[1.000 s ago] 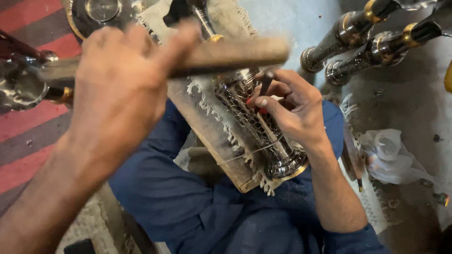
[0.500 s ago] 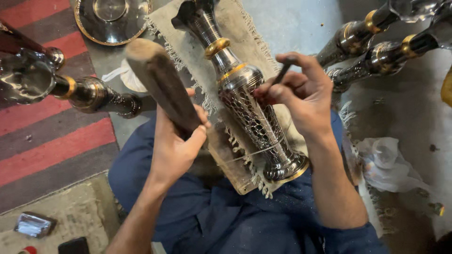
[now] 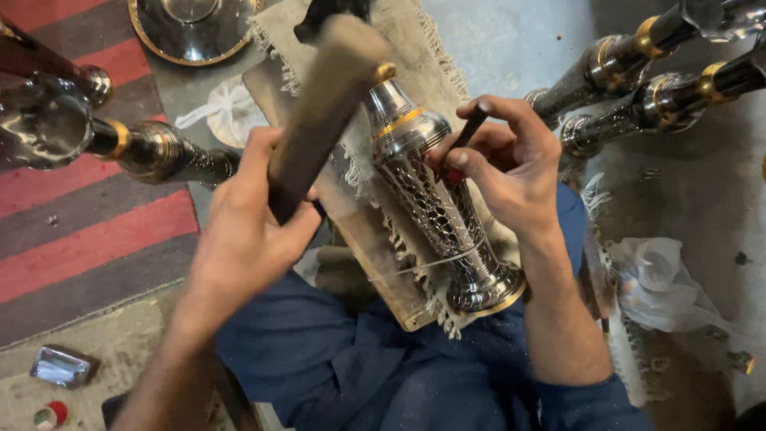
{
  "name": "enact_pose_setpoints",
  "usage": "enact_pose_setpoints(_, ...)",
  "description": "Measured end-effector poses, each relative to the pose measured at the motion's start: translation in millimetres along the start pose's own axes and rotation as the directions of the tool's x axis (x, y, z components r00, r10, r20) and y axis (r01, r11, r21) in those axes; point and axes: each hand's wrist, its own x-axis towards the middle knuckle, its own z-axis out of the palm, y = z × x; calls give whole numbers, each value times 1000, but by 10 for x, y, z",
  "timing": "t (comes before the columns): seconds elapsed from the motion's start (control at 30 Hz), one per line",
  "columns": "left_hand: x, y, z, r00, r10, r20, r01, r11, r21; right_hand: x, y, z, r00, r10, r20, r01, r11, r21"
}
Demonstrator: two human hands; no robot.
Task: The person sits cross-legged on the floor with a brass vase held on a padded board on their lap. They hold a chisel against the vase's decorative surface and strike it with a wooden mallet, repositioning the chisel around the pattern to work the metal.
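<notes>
Gripping a wooden mallet (image 3: 323, 112) by its lower end, the left hand (image 3: 247, 231) is closed tight around the dark handle, and the pale head is raised and blurred above the work. The right hand (image 3: 507, 164) is pinched shut on a thin dark chisel (image 3: 467, 132), whose lower tip rests against the upper body of a metal vase (image 3: 435, 199). The vase lies on its side, tilted, with its silver neck and gold bands pointing away from the person and its flared gold-rimmed foot nearest the lap. Its middle is covered with a netlike pattern.

Under the vase sits a wooden board (image 3: 375, 255) with a fringed cloth (image 3: 415, 48) spread over it, both propped on the person's lap in blue clothing (image 3: 343, 367). A thin wire crosses the vase near its foot.

On the floor to the left lie more metal vases (image 3: 152, 148) on a red and grey striped rug (image 3: 88, 239), and a round metal tray (image 3: 187, 28) sits at the top. Two further vases (image 3: 638, 88) lie at the upper right. A crumpled plastic bag (image 3: 662, 283) rests on the floor just beside the right forearm.
</notes>
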Motion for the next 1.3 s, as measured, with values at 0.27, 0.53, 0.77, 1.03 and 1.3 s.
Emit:
enact_pose_setpoints(0.27, 360, 446, -340, 959, 252, 131, -284, 876, 391, -19, 52, 52, 999, -18, -42, 15, 997, -70)
enact_pose_setpoints(0.53, 594, 755, -412, 917, 354, 185, -396, 864, 312, -11, 67, 60, 998, -8, -56, 2, 996, -92)
enact_pose_setpoints(0.77, 639, 703, -442, 879, 378, 290, -475, 729, 493, 3, 77, 60, 997, -66, -36, 62, 992, -107)
enact_pose_setpoints(1.03, 633, 723, -441, 887, 358, 293, -462, 711, 531, 6, 56, 74, 998, -50, -31, 46, 992, -114)
enact_pose_setpoints(1.3, 641, 693, -436, 869, 412, 274, -480, 565, 672, 14, 8, 86, 999, -28, -17, 26, 991, -130)
